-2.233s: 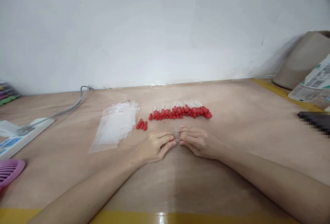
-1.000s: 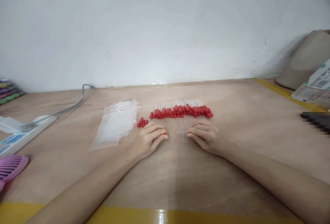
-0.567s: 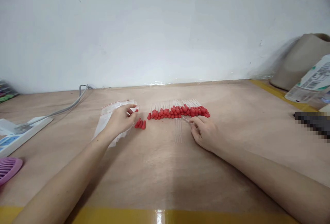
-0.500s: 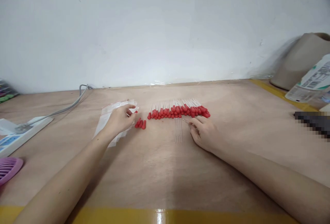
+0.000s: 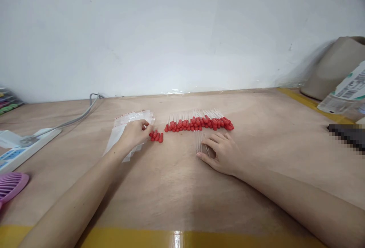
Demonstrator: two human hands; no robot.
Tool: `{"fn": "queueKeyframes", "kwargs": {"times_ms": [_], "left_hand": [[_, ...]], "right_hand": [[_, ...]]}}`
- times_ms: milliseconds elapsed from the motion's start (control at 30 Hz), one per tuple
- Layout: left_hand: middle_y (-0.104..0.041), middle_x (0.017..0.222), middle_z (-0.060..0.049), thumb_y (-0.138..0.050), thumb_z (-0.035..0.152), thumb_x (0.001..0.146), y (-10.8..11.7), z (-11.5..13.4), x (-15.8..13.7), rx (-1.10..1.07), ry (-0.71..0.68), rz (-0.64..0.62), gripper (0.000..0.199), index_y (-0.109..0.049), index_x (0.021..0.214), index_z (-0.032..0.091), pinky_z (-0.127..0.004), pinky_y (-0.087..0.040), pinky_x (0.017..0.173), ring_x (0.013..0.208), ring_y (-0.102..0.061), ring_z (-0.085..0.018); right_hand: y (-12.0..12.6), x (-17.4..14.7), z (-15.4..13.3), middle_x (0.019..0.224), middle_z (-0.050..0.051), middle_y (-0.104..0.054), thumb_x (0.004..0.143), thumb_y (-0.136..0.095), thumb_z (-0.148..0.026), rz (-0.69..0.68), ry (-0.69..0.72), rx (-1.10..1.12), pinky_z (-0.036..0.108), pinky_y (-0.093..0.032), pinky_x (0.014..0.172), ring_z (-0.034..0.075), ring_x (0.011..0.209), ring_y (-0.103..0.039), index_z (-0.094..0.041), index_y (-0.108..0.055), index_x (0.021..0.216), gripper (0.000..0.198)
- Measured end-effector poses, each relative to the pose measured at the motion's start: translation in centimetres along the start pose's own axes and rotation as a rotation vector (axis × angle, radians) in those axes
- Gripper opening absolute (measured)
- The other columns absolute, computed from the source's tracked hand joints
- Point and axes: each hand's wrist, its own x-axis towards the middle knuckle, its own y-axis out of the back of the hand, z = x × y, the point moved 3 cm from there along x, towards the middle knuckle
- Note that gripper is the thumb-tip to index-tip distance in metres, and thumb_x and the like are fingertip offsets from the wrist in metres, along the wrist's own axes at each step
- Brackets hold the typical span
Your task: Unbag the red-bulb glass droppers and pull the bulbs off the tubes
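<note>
My left hand (image 5: 135, 132) is over clear zip bags (image 5: 115, 134), its thumb and forefinger pinched together beside a small cluster of red rubber bulbs (image 5: 156, 137). Whatever those fingertips may hold is hidden. On the table my right hand (image 5: 224, 151) rests with fingers spread, thumb and forefinger around the end of a few thin clear tubes (image 5: 199, 142) lying side by side. One tube, slanted, touches or nearly touches the forefinger. Beyond these lies a long row of droppers (image 5: 196, 122), red bulbs toward me and thin clear tubes pointing to the wall.
At left are a white power strip (image 5: 30, 151) with a grey cable (image 5: 76, 118) and a pink slotted object (image 5: 13, 187). At right stand a beige container (image 5: 327, 69) and a labelled clear package (image 5: 343, 92). A dark pixelated object (image 5: 346, 135) lies nearer me.
My right fingers have gone from a pinch on a thin tube to spread, the thumb moving left and toward me. My left thumb and forefinger have closed together beside the red bulbs.
</note>
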Motion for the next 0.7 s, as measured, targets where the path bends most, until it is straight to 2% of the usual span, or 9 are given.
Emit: {"fn": "queueKeyframes", "kwargs": {"times_ms": [100, 267, 500, 700], "left_hand": [[-0.065, 0.072, -0.004, -0.045, 0.040, 0.077, -0.2, 0.3, -0.2, 0.020, -0.098, 0.132, 0.029, -0.063, 0.081, 0.018, -0.029, -0.043, 0.063, 0.067, -0.060, -0.020], [-0.061, 0.078, -0.004, -0.046, 0.034, 0.079, -0.8, 1.3, -0.9, -0.071, -0.269, 0.350, 0.025, -0.062, 0.084, 0.016, -0.026, -0.044, 0.063, 0.055, -0.054, -0.012], [-0.058, 0.076, -0.003, -0.047, 0.027, 0.081, -1.7, 2.8, -2.2, -0.155, -0.426, 0.454, 0.019, -0.062, 0.081, 0.016, -0.022, -0.045, 0.058, 0.055, -0.052, -0.009], [-0.057, 0.071, -0.002, -0.048, 0.024, 0.082, -2.3, 3.6, -3.0, -0.155, -0.581, 0.483, 0.016, -0.061, 0.083, 0.016, -0.022, -0.045, 0.061, 0.059, -0.052, -0.010]], "right_hand": [[0.1, -0.1, 0.0, 0.086, 0.007, -0.060, 0.078, -0.050, -0.050, -0.014, 0.002, 0.006, 0.035, -0.035, 0.075, 0.020, 0.080, -0.052, -0.019, -0.060, 0.088, 0.034], [-0.1, -0.2, 0.3, 0.097, 0.010, -0.058, 0.076, -0.052, -0.053, -0.064, -0.010, 0.027, 0.038, -0.040, 0.077, 0.023, 0.086, -0.053, -0.017, -0.059, 0.099, 0.043], [-0.3, -0.3, 0.6, 0.120, 0.015, -0.050, 0.078, -0.051, -0.050, -0.067, 0.063, 0.054, 0.046, -0.043, 0.084, 0.028, 0.105, -0.049, -0.020, -0.050, 0.121, 0.052], [-0.5, -0.2, 0.2, 0.138, 0.012, -0.034, 0.086, -0.047, -0.034, -0.141, 0.224, 0.120, 0.046, -0.037, 0.097, 0.028, 0.125, -0.035, -0.023, -0.047, 0.125, 0.041]]}}
